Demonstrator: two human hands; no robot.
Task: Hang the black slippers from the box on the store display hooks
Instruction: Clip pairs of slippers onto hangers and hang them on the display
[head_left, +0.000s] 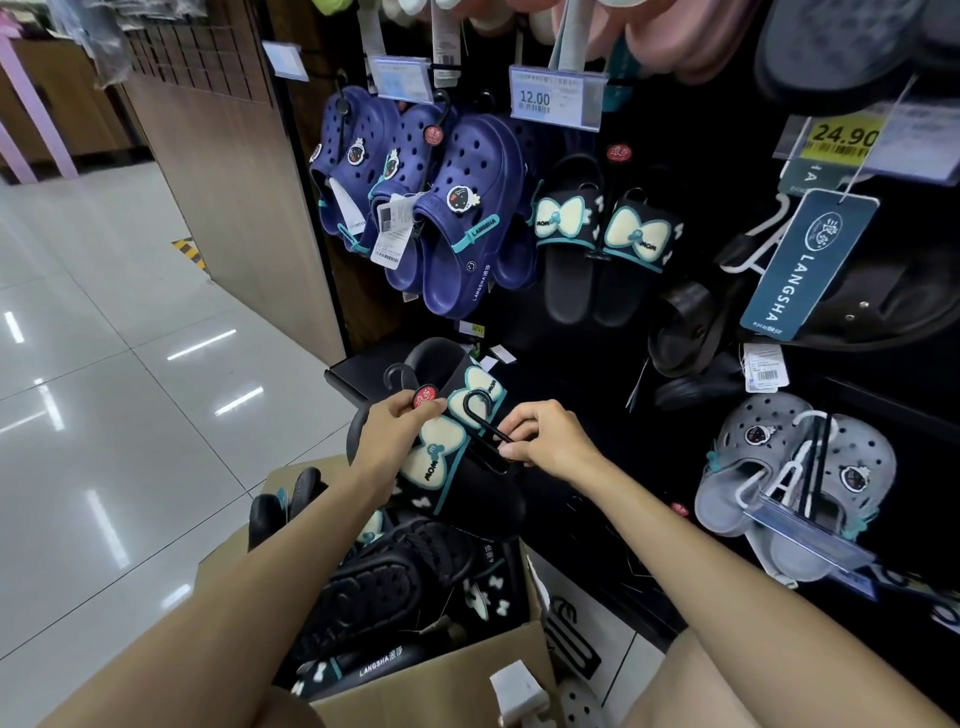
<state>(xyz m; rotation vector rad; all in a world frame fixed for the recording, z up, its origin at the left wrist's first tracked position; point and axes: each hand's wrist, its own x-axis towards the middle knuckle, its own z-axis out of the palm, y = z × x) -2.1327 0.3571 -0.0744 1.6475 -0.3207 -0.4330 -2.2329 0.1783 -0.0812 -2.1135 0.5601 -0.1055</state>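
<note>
A pair of black slippers with cream bows is held above the open cardboard box. My left hand grips the pair's black hanger at its red round tag, the hook sticking up behind my fingers. My right hand pinches a second black plastic hanger hook lying across the slippers. More black slippers lie piled in the box. An identical pair hangs on the dark display wall above, under a 12.00 price tag.
Navy clogs hang left of the bow pair. Grey clogs and dark sandals hang to the right, with a 24.90 tag. A wooden panel and glossy tiled floor lie to the left.
</note>
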